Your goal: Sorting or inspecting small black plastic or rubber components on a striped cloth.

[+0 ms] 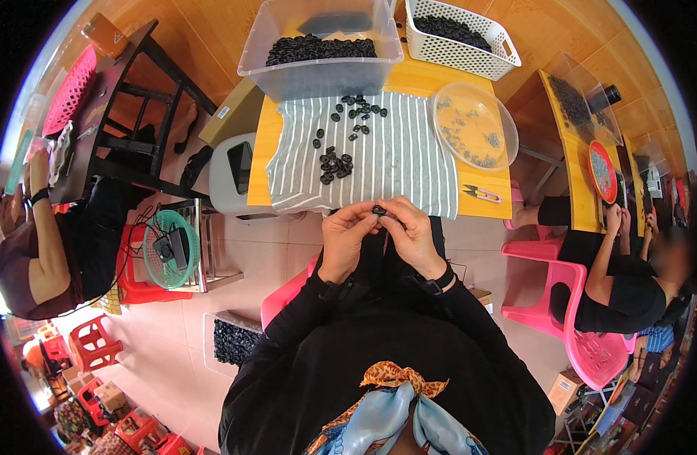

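Observation:
Between the fingertips of my left hand [345,244] and my right hand [417,236] is a small glossy black oval piece [379,210]. Both hands pinch it just in front of the table's near edge. Beyond them a grey and white striped cloth [409,152] covers the middle of the table. Loose black oval pieces lie on it, with a small heap [335,164] near the middle and a looser scatter [360,108] farther back. The exact kind of these pieces is too small to tell.
A clear plastic bin [318,80] of black pieces stands at the back, beside a white perforated basket [470,61]. At right are a round clear tray [508,152] with tiny bits and pink-handled thread snips [483,194]. Other people sit at tables left and right.

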A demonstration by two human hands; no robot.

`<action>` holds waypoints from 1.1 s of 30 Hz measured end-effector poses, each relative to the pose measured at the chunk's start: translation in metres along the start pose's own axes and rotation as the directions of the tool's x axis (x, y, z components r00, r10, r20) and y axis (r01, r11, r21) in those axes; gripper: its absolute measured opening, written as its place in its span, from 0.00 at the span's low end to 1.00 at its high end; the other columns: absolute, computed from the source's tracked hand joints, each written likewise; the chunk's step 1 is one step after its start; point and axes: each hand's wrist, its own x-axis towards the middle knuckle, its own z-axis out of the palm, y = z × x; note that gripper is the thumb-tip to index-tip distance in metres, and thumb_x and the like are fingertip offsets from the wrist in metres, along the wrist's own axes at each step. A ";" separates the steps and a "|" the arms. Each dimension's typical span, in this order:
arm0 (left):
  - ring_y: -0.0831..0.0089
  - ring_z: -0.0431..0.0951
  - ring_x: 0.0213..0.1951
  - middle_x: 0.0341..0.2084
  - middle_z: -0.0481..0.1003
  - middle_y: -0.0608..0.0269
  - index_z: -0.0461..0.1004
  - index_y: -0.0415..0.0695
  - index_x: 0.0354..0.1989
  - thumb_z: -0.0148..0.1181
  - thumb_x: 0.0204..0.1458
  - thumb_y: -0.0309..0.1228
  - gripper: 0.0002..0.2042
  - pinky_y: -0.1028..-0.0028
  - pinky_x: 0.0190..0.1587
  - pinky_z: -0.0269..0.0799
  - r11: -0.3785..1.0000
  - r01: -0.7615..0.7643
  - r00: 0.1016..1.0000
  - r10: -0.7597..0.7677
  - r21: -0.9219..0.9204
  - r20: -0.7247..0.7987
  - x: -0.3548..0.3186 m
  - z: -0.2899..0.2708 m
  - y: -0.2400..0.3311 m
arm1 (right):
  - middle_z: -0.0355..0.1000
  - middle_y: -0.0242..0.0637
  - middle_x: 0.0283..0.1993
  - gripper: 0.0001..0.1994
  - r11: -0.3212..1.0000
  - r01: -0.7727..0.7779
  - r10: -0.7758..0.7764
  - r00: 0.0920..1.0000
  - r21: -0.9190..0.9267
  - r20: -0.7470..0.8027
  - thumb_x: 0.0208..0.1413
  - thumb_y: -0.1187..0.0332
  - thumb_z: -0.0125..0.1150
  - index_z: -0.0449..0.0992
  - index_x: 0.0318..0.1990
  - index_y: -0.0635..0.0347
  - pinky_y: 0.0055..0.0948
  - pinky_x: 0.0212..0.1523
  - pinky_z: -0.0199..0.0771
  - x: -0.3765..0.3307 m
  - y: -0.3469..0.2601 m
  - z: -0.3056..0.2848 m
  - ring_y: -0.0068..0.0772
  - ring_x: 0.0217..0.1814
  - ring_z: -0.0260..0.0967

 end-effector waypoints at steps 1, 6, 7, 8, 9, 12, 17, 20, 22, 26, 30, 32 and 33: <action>0.77 0.76 0.30 0.30 0.76 0.60 0.74 0.34 0.43 0.57 0.49 0.17 0.12 0.81 0.33 0.73 1.000 -0.003 1.000 0.003 0.012 0.006 0.000 0.001 0.000 | 0.67 0.35 0.34 0.15 1.000 0.016 -0.016 1.000 -0.023 0.006 0.49 0.84 0.54 0.72 0.46 0.68 0.18 0.33 0.66 0.000 0.001 0.000 0.22 0.33 0.66; 0.78 0.75 0.30 0.30 0.76 0.61 0.74 0.34 0.43 0.56 0.49 0.17 0.11 0.81 0.33 0.72 0.998 -0.039 0.999 0.038 0.047 0.020 0.000 0.005 0.003 | 0.66 0.34 0.33 0.14 1.000 -0.008 0.008 1.000 0.015 -0.028 0.50 0.83 0.54 0.72 0.46 0.68 0.17 0.33 0.65 -0.001 0.000 0.003 0.20 0.33 0.65; 0.78 0.75 0.30 0.30 0.76 0.61 0.74 0.34 0.43 0.56 0.49 0.17 0.11 0.81 0.33 0.72 0.997 -0.042 0.999 0.040 0.060 0.024 0.000 0.004 0.004 | 0.65 0.33 0.32 0.14 0.999 -0.004 0.006 0.999 0.040 -0.043 0.50 0.83 0.54 0.72 0.46 0.67 0.17 0.33 0.65 -0.001 -0.001 0.004 0.20 0.32 0.64; 0.78 0.75 0.30 0.29 0.76 0.61 0.74 0.34 0.42 0.56 0.49 0.17 0.11 0.81 0.33 0.71 0.996 -0.045 0.999 0.043 0.072 0.028 0.001 0.003 0.004 | 0.65 0.33 0.32 0.14 0.999 -0.005 0.006 0.999 0.040 -0.044 0.50 0.83 0.54 0.72 0.46 0.67 0.17 0.33 0.65 -0.002 -0.001 0.004 0.20 0.32 0.64; 0.78 0.75 0.30 0.29 0.76 0.61 0.74 0.34 0.42 0.56 0.49 0.17 0.11 0.81 0.33 0.71 0.996 -0.044 0.999 0.042 0.073 0.028 0.001 0.003 0.004 | 0.65 0.33 0.32 0.14 1.000 -0.005 0.006 0.999 0.025 -0.046 0.50 0.83 0.55 0.72 0.46 0.67 0.17 0.32 0.64 -0.002 0.000 0.004 0.20 0.32 0.64; 0.79 0.75 0.29 0.29 0.77 0.61 0.74 0.35 0.42 0.57 0.49 0.17 0.11 0.82 0.32 0.71 0.997 -0.031 0.999 0.029 0.069 0.031 0.003 0.001 0.005 | 0.65 0.32 0.31 0.14 1.000 -0.015 0.015 0.999 0.005 -0.051 0.50 0.83 0.55 0.72 0.46 0.67 0.17 0.32 0.63 -0.002 -0.002 0.004 0.19 0.31 0.63; 0.80 0.74 0.29 0.29 0.77 0.62 0.75 0.35 0.42 0.57 0.49 0.18 0.10 0.83 0.31 0.69 0.996 -0.030 0.999 0.026 0.088 0.047 0.003 0.003 0.006 | 0.65 0.32 0.30 0.14 1.000 -0.021 0.021 0.998 -0.004 -0.057 0.50 0.83 0.54 0.72 0.46 0.67 0.17 0.31 0.62 -0.003 -0.002 0.004 0.20 0.30 0.62; 0.80 0.74 0.29 0.28 0.76 0.63 0.75 0.36 0.41 0.57 0.49 0.18 0.10 0.83 0.30 0.69 0.993 -0.064 0.997 0.060 0.094 0.039 0.001 0.005 0.004 | 0.65 0.33 0.30 0.14 0.999 0.021 -0.023 0.997 -0.028 -0.068 0.50 0.83 0.54 0.72 0.46 0.67 0.17 0.30 0.62 -0.003 -0.001 0.005 0.21 0.30 0.63; 0.80 0.74 0.28 0.28 0.76 0.63 0.75 0.35 0.41 0.57 0.49 0.18 0.10 0.83 0.29 0.69 0.993 -0.056 0.998 0.054 0.101 0.026 0.000 0.005 0.004 | 0.65 0.34 0.30 0.14 0.998 0.037 -0.040 0.997 -0.049 -0.070 0.49 0.84 0.54 0.72 0.45 0.68 0.18 0.30 0.62 -0.004 -0.001 0.006 0.22 0.29 0.62; 0.81 0.74 0.27 0.27 0.76 0.64 0.75 0.35 0.40 0.57 0.49 0.18 0.09 0.83 0.28 0.69 0.993 -0.065 0.998 0.063 0.095 0.015 -0.003 0.006 0.004 | 0.65 0.39 0.30 0.11 0.998 0.025 -0.031 0.996 -0.061 -0.084 0.50 0.83 0.52 0.71 0.42 0.70 0.21 0.29 0.66 -0.004 -0.012 0.007 0.28 0.28 0.67; 0.81 0.73 0.27 0.27 0.76 0.64 0.75 0.35 0.40 0.57 0.49 0.18 0.09 0.83 0.28 0.69 0.992 -0.079 0.997 0.078 0.095 0.012 -0.005 0.009 0.003 | 0.66 0.37 0.30 0.11 0.994 0.040 -0.051 0.993 -0.104 -0.102 0.49 0.84 0.51 0.72 0.42 0.70 0.20 0.29 0.65 -0.005 -0.011 0.010 0.26 0.28 0.66; 0.82 0.73 0.27 0.27 0.76 0.64 0.75 0.35 0.40 0.57 0.49 0.17 0.09 0.84 0.28 0.68 0.988 -0.116 0.993 0.116 0.107 0.002 -0.006 0.012 0.003 | 0.66 0.36 0.30 0.13 0.993 0.055 -0.068 0.991 -0.109 -0.118 0.48 0.85 0.51 0.72 0.42 0.70 0.18 0.29 0.63 -0.005 -0.010 0.010 0.25 0.27 0.64; 0.82 0.73 0.27 0.27 0.76 0.64 0.75 0.35 0.40 0.57 0.49 0.17 0.09 0.84 0.28 0.68 0.987 -0.116 0.993 0.117 0.107 0.000 -0.006 0.013 0.004 | 0.66 0.37 0.30 0.11 0.992 0.070 -0.084 0.987 -0.104 -0.134 0.49 0.85 0.51 0.71 0.41 0.71 0.19 0.28 0.65 -0.005 -0.012 0.011 0.26 0.27 0.66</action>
